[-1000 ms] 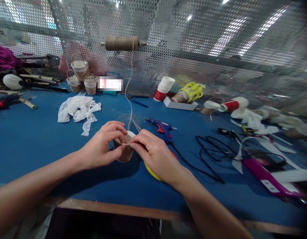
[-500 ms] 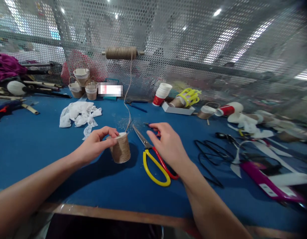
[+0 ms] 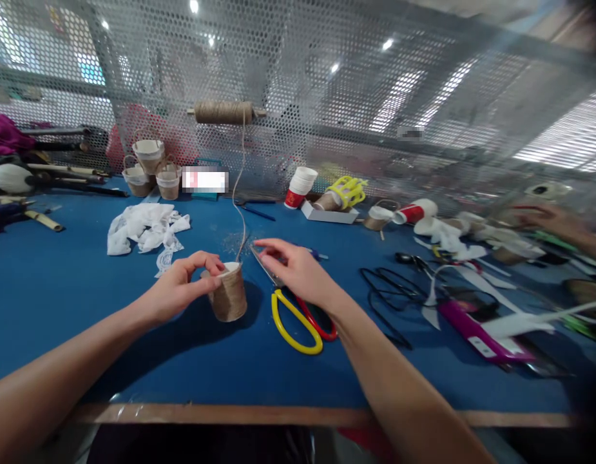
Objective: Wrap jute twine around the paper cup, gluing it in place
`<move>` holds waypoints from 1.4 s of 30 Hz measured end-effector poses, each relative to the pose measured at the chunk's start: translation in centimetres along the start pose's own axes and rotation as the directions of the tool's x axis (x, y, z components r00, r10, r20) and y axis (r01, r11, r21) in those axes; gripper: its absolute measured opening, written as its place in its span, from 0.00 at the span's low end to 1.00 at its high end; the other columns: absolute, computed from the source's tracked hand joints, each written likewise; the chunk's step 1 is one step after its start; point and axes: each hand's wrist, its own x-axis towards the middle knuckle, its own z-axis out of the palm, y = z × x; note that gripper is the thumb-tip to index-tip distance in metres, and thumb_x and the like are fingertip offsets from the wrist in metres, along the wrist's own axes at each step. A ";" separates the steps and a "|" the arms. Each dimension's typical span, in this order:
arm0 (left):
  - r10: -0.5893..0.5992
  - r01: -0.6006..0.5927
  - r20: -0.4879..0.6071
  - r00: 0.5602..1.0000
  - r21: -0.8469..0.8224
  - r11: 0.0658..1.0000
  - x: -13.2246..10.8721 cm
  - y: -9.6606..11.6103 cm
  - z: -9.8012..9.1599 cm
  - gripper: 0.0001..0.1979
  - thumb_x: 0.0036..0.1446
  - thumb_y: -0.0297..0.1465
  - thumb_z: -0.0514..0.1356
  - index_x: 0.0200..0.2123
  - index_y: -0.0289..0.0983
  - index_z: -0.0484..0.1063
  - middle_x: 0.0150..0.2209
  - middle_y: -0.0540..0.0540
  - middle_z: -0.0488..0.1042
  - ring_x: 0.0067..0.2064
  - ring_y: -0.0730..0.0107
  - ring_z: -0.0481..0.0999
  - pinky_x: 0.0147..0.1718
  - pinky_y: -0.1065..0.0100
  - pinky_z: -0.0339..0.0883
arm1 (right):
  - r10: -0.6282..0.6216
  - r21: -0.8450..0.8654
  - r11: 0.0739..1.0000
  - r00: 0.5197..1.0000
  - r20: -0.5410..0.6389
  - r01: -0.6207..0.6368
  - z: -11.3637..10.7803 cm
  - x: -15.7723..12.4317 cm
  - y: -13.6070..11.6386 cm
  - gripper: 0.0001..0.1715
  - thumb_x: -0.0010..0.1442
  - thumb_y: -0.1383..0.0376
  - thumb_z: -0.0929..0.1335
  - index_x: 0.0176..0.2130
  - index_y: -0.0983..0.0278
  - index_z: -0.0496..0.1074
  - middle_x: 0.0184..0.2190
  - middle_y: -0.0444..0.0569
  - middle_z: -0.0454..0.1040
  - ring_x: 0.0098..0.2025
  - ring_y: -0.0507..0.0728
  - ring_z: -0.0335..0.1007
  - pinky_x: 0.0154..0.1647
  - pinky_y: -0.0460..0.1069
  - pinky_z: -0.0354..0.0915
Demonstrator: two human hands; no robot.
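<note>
My left hand (image 3: 189,283) pinches the rim of a small cup (image 3: 229,298) wrapped in brown twine, its white inside showing at the top. From the cup a strand of twine (image 3: 236,187) runs up to a spool (image 3: 223,112) on the mesh wall. My right hand (image 3: 300,270) hovers over the blades of large scissors (image 3: 296,328) with yellow and red handles. Its thumb and index finger are apart, with nothing visible between them, close to the strand. Behind that hand lies a small blue-handled tool (image 3: 313,252), partly hidden.
White lace (image 3: 143,229) lies at left, before several twine baskets (image 3: 168,182). Stacked paper cups (image 3: 300,187) and a white box (image 3: 329,214) stand at the back. A black cable (image 3: 392,293) and a purple device (image 3: 476,332) are at right, where another person's hand (image 3: 549,219) reaches in.
My right hand has moved left, from beside the small blue-handled tool toward the strand. My left hand still holds the cup. Another person's hand has appeared at right, and the view has shifted slightly.
</note>
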 end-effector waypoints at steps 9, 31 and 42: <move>0.063 -0.066 0.095 0.993 0.030 0.997 -0.3 0.3 0.3 0.05 0.49 0.31 0.59 0.24 0.36 0.67 0.41 0.43 0.69 0.48 0.61 0.67 0.50 0.59 0.57 | -0.225 0.237 0.951 0.971 0.085 0.199 0.2 1.9 -3.8 0.21 0.57 0.75 0.58 0.46 0.67 0.70 0.46 0.52 0.73 0.47 0.53 0.68 0.49 0.51 0.63; -0.105 0.117 0.063 0.992 -0.227 0.967 0.1 -0.5 -0.1 0.06 0.49 0.29 0.61 0.24 0.36 0.66 0.51 0.41 0.70 0.57 0.57 0.63 0.53 0.55 0.51 | 0.400 -0.337 0.850 0.912 -0.088 -0.405 -2.5 0.4 6.2 0.11 0.47 0.68 0.68 0.15 0.64 0.67 0.17 0.51 0.71 0.27 0.59 0.71 0.27 0.50 0.63; -0.067 0.072 0.041 0.997 -0.133 0.989 0.4 -0.6 -0.7 0.06 0.47 0.30 0.62 0.23 0.36 0.68 0.37 0.45 0.73 0.52 0.59 0.65 0.52 0.56 0.51 | 0.501 -0.030 0.862 0.859 -0.103 -0.506 -2.0 0.6 6.6 0.04 0.46 0.69 0.67 0.27 0.68 0.70 0.22 0.51 0.72 0.25 0.56 0.70 0.24 0.48 0.62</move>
